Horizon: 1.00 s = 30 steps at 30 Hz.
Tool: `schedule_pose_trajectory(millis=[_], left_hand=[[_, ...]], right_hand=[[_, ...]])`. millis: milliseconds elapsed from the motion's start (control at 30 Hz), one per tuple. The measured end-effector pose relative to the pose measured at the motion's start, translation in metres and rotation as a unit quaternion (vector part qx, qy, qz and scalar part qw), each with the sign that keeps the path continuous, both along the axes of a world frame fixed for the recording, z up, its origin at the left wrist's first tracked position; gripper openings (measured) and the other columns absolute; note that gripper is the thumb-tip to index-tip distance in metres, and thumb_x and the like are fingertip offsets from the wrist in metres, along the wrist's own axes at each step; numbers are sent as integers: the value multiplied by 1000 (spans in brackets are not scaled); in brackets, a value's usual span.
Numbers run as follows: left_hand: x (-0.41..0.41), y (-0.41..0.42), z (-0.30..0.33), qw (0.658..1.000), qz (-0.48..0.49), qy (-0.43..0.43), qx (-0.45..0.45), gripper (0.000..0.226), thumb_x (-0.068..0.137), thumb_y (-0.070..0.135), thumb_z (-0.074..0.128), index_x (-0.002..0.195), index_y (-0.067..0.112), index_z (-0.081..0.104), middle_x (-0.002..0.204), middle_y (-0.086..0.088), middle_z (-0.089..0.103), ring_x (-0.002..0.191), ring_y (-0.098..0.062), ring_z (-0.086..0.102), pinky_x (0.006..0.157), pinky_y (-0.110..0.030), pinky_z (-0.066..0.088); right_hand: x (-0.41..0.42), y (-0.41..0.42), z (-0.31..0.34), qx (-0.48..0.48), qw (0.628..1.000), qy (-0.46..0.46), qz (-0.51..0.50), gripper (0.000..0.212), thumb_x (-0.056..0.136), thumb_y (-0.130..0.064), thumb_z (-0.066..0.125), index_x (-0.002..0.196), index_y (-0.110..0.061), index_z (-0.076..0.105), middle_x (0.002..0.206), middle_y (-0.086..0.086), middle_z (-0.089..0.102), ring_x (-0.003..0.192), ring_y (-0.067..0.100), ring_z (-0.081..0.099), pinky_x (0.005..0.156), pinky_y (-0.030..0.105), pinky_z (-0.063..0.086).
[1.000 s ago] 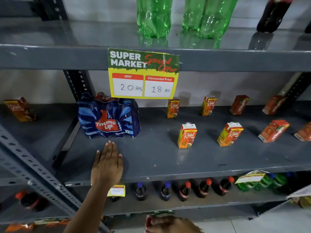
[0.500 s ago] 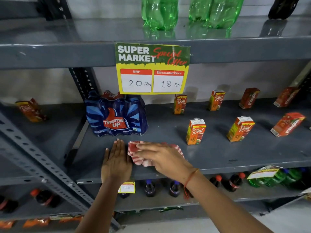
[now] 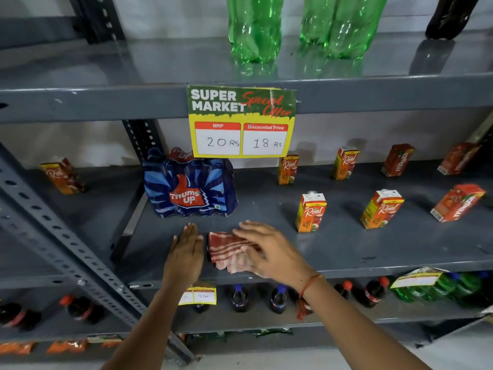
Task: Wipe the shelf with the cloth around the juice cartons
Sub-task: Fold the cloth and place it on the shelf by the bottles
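Note:
A red-and-white striped cloth (image 3: pixel 226 249) lies folded on the grey middle shelf (image 3: pixel 346 252), near its front edge. My right hand (image 3: pixel 272 249) rests flat on the cloth's right part, fingers spread. Just left of the cloth, my left hand (image 3: pixel 185 252) lies flat on the shelf with nothing in it. Several orange juice cartons stand on the shelf to the right; the nearest (image 3: pixel 310 212) is upright, a second (image 3: pixel 381 208) leans slightly, a third (image 3: pixel 457 202) is tilted.
A blue Thums Up bottle pack (image 3: pixel 189 190) stands right behind my hands. More cartons (image 3: pixel 288 169) line the back wall. A yellow price sign (image 3: pixel 241 121) hangs from the upper shelf. Green bottles (image 3: pixel 254 28) stand above, dark soda bottles (image 3: pixel 277 299) below. A perforated brace (image 3: pixel 61 244) slants at left.
My right hand came up from below with the cloth and laid it on the shelf beside my left hand. The left hand has stayed in place.

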<state>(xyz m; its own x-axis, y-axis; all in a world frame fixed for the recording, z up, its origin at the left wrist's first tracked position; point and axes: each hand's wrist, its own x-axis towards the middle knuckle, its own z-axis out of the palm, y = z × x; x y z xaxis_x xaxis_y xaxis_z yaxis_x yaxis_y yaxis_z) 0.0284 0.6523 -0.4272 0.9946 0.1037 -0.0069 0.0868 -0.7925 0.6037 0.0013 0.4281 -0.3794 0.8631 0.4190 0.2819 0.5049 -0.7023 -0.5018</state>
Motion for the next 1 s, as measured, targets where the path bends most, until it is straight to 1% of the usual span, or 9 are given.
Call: schedule_pose_trajectory(millis=[100, 233, 333, 433, 533, 600, 700, 867, 1000], left_hand=[[0, 0, 21, 952, 143, 30, -270, 49, 99, 43, 38, 140, 17, 45, 150, -13, 41, 138, -33, 35, 114, -48, 25], [-21, -8, 34, 962, 200, -51, -177, 42, 92, 50, 44, 99, 18, 70, 107, -15, 70, 102, -36, 61, 90, -45, 48], [-30, -20, 43, 971, 212, 18, -105, 44, 84, 62, 50, 82, 24, 71, 83, -7, 73, 83, -31, 67, 74, -37, 50], [-34, -32, 47, 953, 223, 96, -182, 42, 76, 63, 65, 61, 24, 63, 55, 8, 68, 56, -15, 70, 66, -36, 60], [-37, -41, 43, 927, 237, 115, -266, 33, 69, 51, 78, 65, 21, 66, 60, 6, 70, 52, -12, 70, 52, -29, 54], [-36, -44, 39, 912, 252, 125, -299, 31, 68, 41, 82, 71, 12, 69, 66, -2, 73, 59, -18, 72, 55, -29, 53], [-39, -51, 34, 901, 255, 130, -326, 26, 71, 29, 81, 78, 6, 72, 71, -9, 74, 67, -23, 73, 59, -30, 52], [-55, -58, 46, 901, 256, 102, -335, 14, 74, 21, 80, 70, 13, 69, 66, -7, 72, 59, -17, 71, 60, -30, 58], [-70, -72, 81, 897, 228, 64, -372, 11, 75, 21, 80, 72, 15, 71, 68, -5, 74, 64, -17, 72, 67, -31, 60]], right_hand=[[-8, -27, 9, 166, 974, 37, -151, 34, 92, -7, 64, 124, -19, 69, 118, 1, 73, 96, -1, 65, 92, 3, 46], [-12, -53, 10, 194, 929, 149, -278, 29, 87, -12, 71, 117, -15, 72, 108, 2, 76, 97, 12, 69, 96, 30, 54], [-12, -54, 8, 199, 902, 218, -316, 20, 89, -26, 70, 106, -16, 72, 93, 0, 70, 94, 19, 66, 91, 36, 53], [-11, -46, 3, 172, 897, 267, -306, 20, 90, -37, 66, 76, -22, 67, 81, 1, 70, 85, 21, 67, 78, 33, 51], [-6, -42, 2, 185, 882, 290, -323, 27, 91, -39, 65, 78, -17, 72, 87, 8, 74, 85, 24, 69, 80, 35, 56], [-3, -40, 3, 179, 880, 300, -320, 29, 89, -35, 69, 79, -8, 76, 77, 8, 71, 76, 22, 67, 69, 29, 52], [-4, -34, 2, 161, 881, 310, -320, 27, 81, -19, 75, 57, -11, 66, 57, 4, 57, 61, 19, 56, 48, 22, 37], [-16, -40, 2, 187, 875, 307, -325, 17, 80, -12, 70, 65, -18, 66, 83, 11, 71, 90, 29, 69, 67, 25, 43], [-35, -53, 19, 252, 862, 274, -344, 10, 74, -10, 67, 71, -3, 72, 82, 16, 75, 89, 33, 70, 74, 38, 54]])
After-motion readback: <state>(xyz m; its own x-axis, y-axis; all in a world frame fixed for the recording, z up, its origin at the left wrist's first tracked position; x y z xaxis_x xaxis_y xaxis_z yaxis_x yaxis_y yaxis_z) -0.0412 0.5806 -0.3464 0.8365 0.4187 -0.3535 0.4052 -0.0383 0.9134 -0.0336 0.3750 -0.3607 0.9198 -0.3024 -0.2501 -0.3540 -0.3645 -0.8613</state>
